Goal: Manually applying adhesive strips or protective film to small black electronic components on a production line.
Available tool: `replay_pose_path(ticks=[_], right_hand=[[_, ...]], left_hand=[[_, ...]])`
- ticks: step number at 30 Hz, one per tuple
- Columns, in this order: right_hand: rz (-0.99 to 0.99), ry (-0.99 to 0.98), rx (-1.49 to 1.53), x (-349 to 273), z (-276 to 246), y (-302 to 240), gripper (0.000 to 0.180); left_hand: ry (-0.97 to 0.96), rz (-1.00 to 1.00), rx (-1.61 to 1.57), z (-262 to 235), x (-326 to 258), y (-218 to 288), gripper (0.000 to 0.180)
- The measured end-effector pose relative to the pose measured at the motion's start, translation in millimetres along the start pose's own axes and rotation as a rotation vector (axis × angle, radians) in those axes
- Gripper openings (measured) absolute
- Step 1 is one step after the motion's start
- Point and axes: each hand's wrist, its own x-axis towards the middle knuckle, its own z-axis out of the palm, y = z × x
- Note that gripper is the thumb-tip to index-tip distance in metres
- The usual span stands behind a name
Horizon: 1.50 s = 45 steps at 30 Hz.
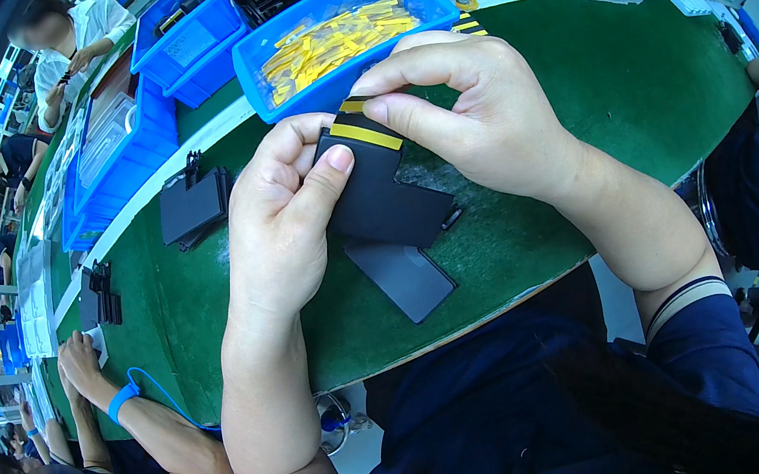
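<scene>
My left hand is closed on a flat black stepped part, thumb on its upper face and fingers behind. A yellow strip lies across the part near its far end. Beyond that, my right hand pinches a second short yellow strip between thumb and forefinger, at the narrow black end; its fingers partly hide the strip. Just below the held part, a similar dark grey flat part rests on the green table.
A blue bin of yellow strips stands behind my hands. Stacked black parts lie to the left, with more farther left. Blue crates line the far left. A co-worker's arm with a blue wrist strap is at lower left.
</scene>
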Motion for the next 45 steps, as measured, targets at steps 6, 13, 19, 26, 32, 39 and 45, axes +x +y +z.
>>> replay_pose_path(ticks=[6,13,19,26,32,39,45], right_hand=[[-0.064,0.018,-0.057,0,1,2,0.012],[-0.156,0.047,-0.21,-2,5,5,0.013],[-0.117,0.043,-0.22,-3,6,5,0.018],[-0.16,-0.015,-0.28,1,-3,9,0.014],[-0.494,0.067,-0.45,2,-6,-1,0.015],[-0.411,0.132,-0.301,7,-13,0,0.016],[-0.391,0.057,-0.332,-6,1,-7,0.016]], left_hand=[[0.006,0.005,-0.038,1,0,-1,0.022],[0.022,0.028,-0.038,4,0,-1,0.022],[0.084,0.041,0.094,11,-4,2,0.026],[0.142,0.116,0.053,6,-2,4,0.028],[0.156,0.054,-0.021,5,0,6,0.027],[0.141,0.056,-0.063,2,-1,2,0.027],[0.159,0.099,-0.129,4,1,3,0.027]])
